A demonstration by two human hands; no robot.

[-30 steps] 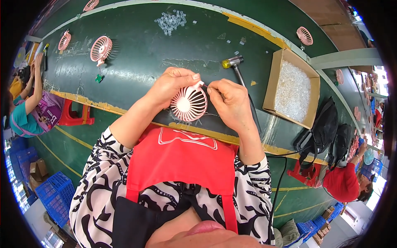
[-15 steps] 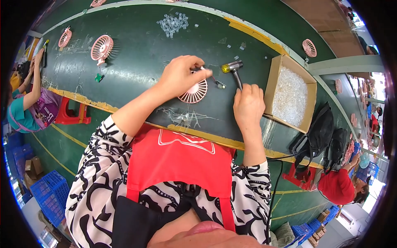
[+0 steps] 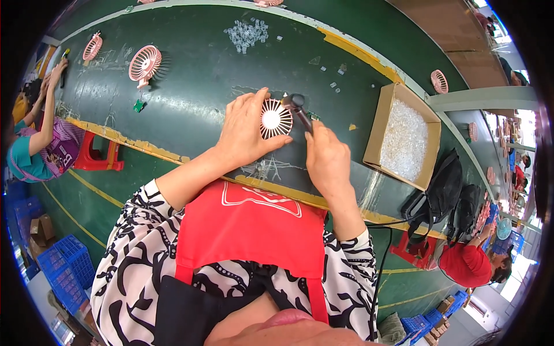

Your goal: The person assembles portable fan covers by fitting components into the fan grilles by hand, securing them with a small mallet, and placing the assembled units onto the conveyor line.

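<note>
One pink fan cover [image 3: 270, 120] lies on the green table [image 3: 184, 106], held between thumb and fingers of the left hand [image 3: 242, 128]. The right hand [image 3: 329, 158] grips a hammer [image 3: 296, 102], its head near the cover's upper edge.

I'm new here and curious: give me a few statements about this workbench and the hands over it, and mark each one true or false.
1. The right hand grips a hammer. True.
2. The left hand has hold of the hammer too. False: it holds a pink slatted fan part.
3. An open cardboard box of small clear pieces stands to the right of the right hand. True.
4. The cluster of loose clear pieces lies nearer the person than the hammer does. False: it lies farther away, beyond both hands.
5. Off to the right, another person in red is visible. True.
</note>
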